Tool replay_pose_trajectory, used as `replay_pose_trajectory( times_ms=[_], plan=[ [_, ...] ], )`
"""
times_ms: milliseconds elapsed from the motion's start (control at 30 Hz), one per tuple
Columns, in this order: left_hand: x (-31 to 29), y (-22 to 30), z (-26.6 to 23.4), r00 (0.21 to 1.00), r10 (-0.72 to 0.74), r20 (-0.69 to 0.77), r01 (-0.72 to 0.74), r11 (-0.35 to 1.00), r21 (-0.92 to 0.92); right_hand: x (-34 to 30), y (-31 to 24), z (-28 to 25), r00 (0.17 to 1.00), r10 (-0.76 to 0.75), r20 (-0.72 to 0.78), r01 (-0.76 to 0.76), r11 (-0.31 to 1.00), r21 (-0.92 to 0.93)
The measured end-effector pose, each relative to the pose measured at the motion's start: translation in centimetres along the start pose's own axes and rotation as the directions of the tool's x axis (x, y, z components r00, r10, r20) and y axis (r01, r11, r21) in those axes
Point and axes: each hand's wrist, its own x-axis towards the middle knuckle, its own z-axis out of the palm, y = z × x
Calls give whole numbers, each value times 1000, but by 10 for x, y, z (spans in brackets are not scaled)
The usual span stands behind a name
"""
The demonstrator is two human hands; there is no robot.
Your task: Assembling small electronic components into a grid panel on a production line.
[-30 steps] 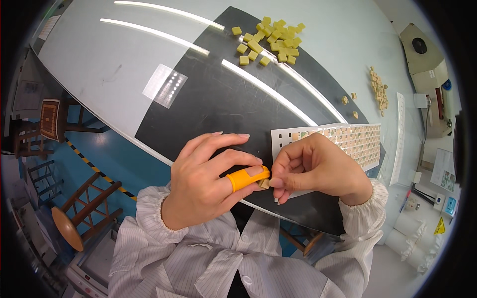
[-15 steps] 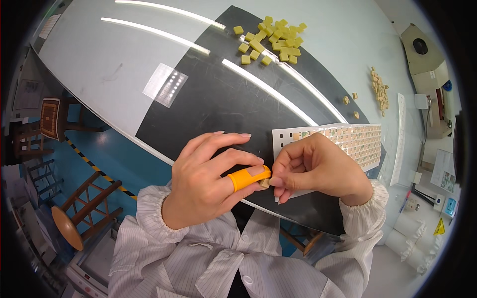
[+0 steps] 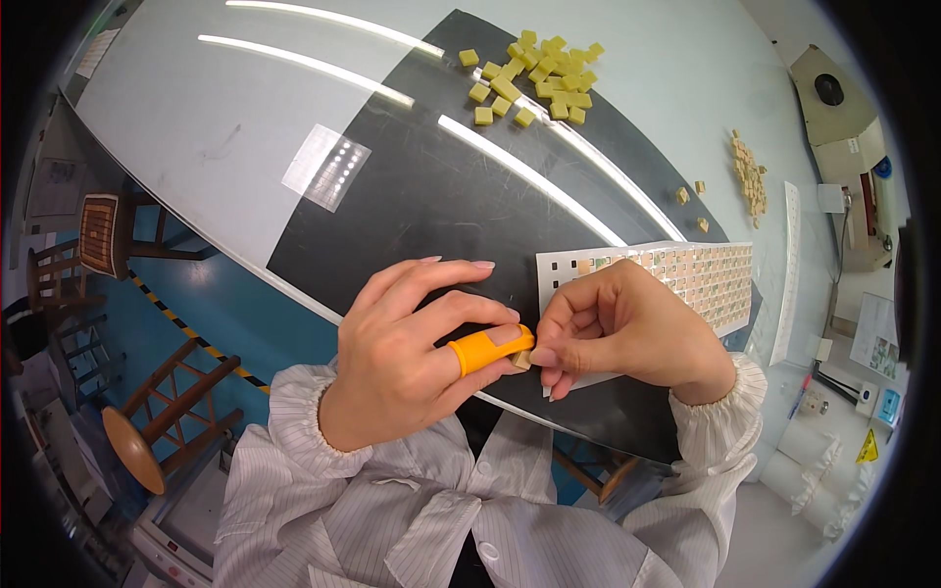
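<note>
Near the table's front edge, my left hand (image 3: 397,348) pinches a small wooden cube (image 3: 522,359) between thumb and index finger. An orange finger sleeve (image 3: 485,351) covers that index finger; the other fingers are spread out above. My right hand (image 3: 627,328) meets it from the right, thumb and index finger pressed together against the cube's side. Whatever lies between those right fingertips, if anything, is hidden. Partly under my right hand is a white sheet of small square stickers (image 3: 720,284) in rows, some dark, many pale or orange-tinted.
Yellow-green cubes (image 3: 559,78) lie heaped at the far side of the black mat (image 3: 412,216). Three loose wooden cubes (image 3: 683,196) sit beyond the sheet, and a pile of smaller wooden pieces (image 3: 749,176) lies farther right. A clear-and-white sheet (image 3: 326,167) rests on the left.
</note>
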Motion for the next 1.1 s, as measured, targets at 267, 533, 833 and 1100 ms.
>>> replay_pose_trajectory(
  times_ms=[267, 533, 833, 1100],
  plan=[
    [0, -2, 2, 1000, 17, -13, -17, 1000, 12, -1, 0, 8, 998, -2, -62, 1, 1000, -22],
    [0, 1, 0, 1000, 11, -24, -11, 999, 36, -4, 1, 25, 981, -68, -184, 17, 963, -267],
    [-1, 1, 2, 998, 33, -44, -32, 999, 23, -13, 11, 25, 893, -420, -159, 311, 834, -455],
    [-3, -1, 5, 997, 20, -74, -19, 1000, 24, -17, 8, 26, 917, -347, -195, 227, 858, -460]
  ],
)
